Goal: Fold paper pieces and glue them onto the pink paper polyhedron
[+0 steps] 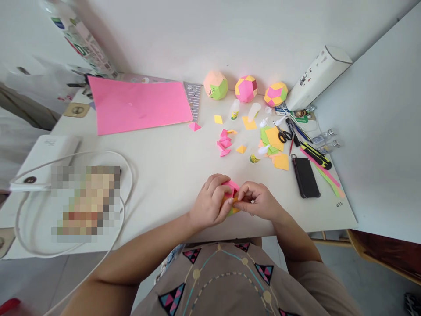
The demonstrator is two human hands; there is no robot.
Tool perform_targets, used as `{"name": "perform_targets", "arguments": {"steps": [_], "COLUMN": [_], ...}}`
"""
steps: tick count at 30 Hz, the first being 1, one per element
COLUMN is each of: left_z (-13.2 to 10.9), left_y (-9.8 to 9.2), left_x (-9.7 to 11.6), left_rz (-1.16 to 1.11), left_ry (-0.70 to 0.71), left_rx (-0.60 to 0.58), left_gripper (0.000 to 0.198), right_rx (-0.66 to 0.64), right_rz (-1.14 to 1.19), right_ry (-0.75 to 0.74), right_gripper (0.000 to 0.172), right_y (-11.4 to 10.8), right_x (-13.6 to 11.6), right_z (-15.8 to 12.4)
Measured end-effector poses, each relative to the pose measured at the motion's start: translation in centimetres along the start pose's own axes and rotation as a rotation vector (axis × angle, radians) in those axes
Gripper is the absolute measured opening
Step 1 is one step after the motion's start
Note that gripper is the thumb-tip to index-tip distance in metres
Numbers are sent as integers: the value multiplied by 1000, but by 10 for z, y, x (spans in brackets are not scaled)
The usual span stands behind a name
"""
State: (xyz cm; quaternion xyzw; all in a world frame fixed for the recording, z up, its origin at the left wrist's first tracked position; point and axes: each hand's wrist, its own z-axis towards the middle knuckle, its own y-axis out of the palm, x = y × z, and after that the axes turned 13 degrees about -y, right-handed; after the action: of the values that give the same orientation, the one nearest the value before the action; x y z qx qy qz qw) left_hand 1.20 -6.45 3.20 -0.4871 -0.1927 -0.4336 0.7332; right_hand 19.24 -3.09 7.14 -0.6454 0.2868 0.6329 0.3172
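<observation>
Near the table's front edge, my left hand (212, 202) wraps round a small folded paper model (231, 188) in pink, orange and green. My right hand (256, 199) pinches the model's right side, thumb and index finger at an orange part. My fingers cover much of the model. Beyond my hands lie folded pink pieces (224, 142), an orange folded piece (241, 149) and a glue bottle (255, 158) on its side. Three finished-looking paper balls, one peach and green (215, 85), one pink and yellow (246, 89), one multicoloured (276, 94), stand by the wall.
On the white table (164, 162), a large pink sheet (141, 105) lies at the back left. Scissors (284, 135), cutters (315, 156) and a black case (305, 177) lie right. A white cable (130, 175) loops at the left around a blurred object.
</observation>
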Motion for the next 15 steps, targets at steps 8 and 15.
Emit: {"name": "perform_targets", "arguments": {"steps": [8, 15], "left_z": [2, 0], "left_y": [1, 0], "left_x": [-2, -3], "left_rz": [-3, -24], "left_ry": [17, -31], "left_rx": [7, 11], "left_gripper": [12, 18], "right_rx": [-39, 13], "right_rz": [36, 95], "right_ry": [66, 41], "right_gripper": [23, 27], "right_y": [-3, 1], "right_x": [2, -1], "right_z": [0, 5]}}
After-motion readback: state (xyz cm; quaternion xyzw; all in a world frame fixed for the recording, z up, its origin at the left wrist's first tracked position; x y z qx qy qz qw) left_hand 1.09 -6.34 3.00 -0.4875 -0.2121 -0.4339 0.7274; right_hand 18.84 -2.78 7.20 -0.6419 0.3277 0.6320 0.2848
